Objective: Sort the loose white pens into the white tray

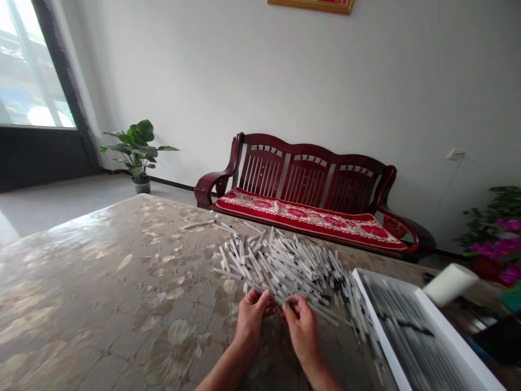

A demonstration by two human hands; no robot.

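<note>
Bare left hand and right hand are pinching one slender, blurred grey stick; overlapping whitish plastic tubes are defying count.

**A home's living room**

Domestic furnishings show it: a slat-backed wooden settee with a red floral seat cover, a broad-leaved potted plant near the pale wall, a gold-framed picture hung above, purple flowers at the right, and a flower-patterned table surface in front.
</note>
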